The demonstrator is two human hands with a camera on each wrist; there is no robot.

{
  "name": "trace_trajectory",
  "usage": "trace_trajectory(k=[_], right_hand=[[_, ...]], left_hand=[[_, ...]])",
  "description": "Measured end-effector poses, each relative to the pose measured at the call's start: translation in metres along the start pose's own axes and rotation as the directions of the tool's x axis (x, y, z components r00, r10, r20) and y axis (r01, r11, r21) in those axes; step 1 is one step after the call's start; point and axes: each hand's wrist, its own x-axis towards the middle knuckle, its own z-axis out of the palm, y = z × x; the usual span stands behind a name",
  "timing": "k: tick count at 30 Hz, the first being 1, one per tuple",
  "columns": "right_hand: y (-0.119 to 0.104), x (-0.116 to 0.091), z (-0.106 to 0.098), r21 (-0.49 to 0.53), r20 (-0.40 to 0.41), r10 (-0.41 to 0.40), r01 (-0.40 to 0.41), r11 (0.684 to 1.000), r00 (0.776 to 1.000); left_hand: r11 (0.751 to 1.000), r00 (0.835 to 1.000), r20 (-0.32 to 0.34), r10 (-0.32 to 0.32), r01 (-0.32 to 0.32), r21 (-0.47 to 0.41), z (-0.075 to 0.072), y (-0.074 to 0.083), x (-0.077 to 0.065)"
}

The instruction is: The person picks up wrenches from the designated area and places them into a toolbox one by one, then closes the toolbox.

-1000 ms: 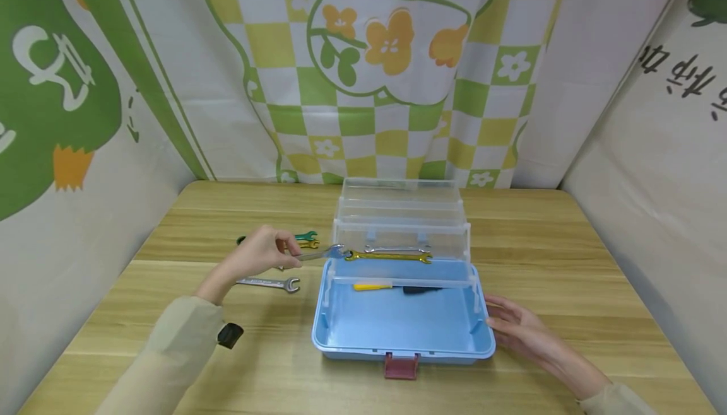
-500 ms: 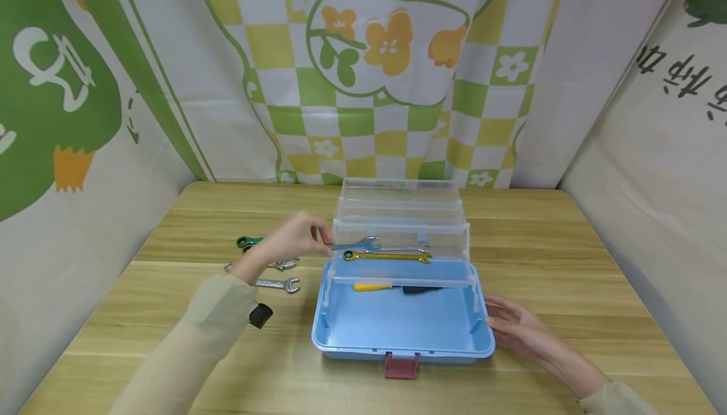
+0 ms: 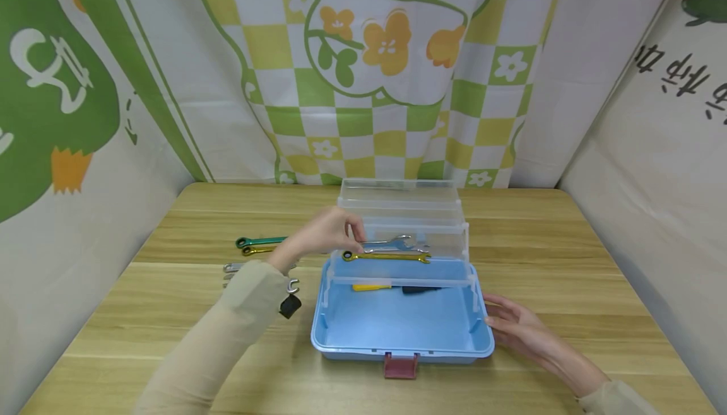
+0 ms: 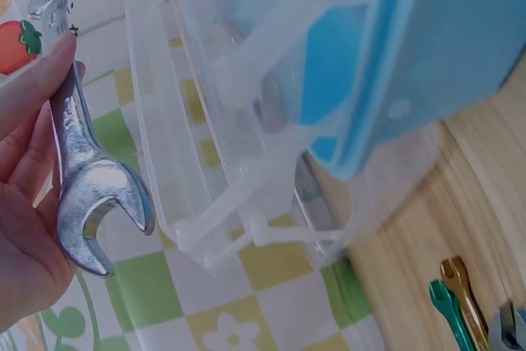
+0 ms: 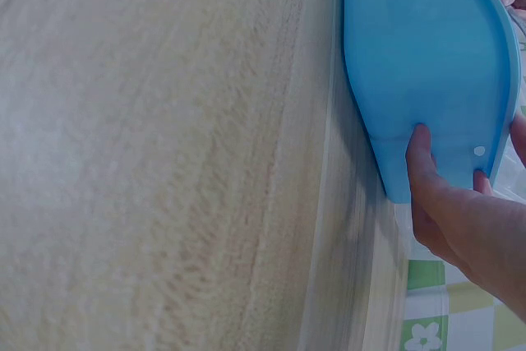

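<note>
Pinched between my left thumb and fingers point(image 3: 326, 232) is a silver wrench point(image 4: 90, 178), its wide open end pointing away from the hand. In the head view it hangs level over the clear tray point(image 3: 397, 282) of a blue toolbox point(image 3: 397, 353). A gold wrench point(image 3: 392, 256) lies in that tray, with a thin silver wrench point(image 3: 420, 250) just behind it. My right hand point(image 3: 519, 323) rests against the toolbox's right end; in the right wrist view its fingers lie extended along the blue wall point(image 5: 436, 63).
Left of the box lie a green wrench point(image 3: 258, 241), another gold wrench point(image 3: 255, 250) and silver tools point(image 3: 233, 268), partly behind my left arm. Inside the box are a yellow handle point(image 3: 372, 287) and a black one point(image 3: 420, 289). The maroon latch point(image 3: 400, 366) hangs down in front.
My left hand has carried the silver wrench rightward, from the box's left edge to over the clear tray. My right hand has stayed at the box's end.
</note>
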Motion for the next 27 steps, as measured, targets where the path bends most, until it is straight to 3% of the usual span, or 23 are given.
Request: trace_trajectory(k=[12, 27], right_hand=[[0.000, 0.001, 0.000, 0.009, 0.012, -0.006, 0.006, 1.000, 1.000], [-0.001, 0.001, 0.000, 0.003, 0.003, 0.014, -0.014, 1.000, 1.000]], left_hand=[[0.997, 0.997, 0.073, 0.027, -0.033, 0.074, 0.011, 0.019, 0.023], [0.994, 0.986, 0.166, 0.002, -0.020, 0.111, 0.027, 0.033, 0.047]])
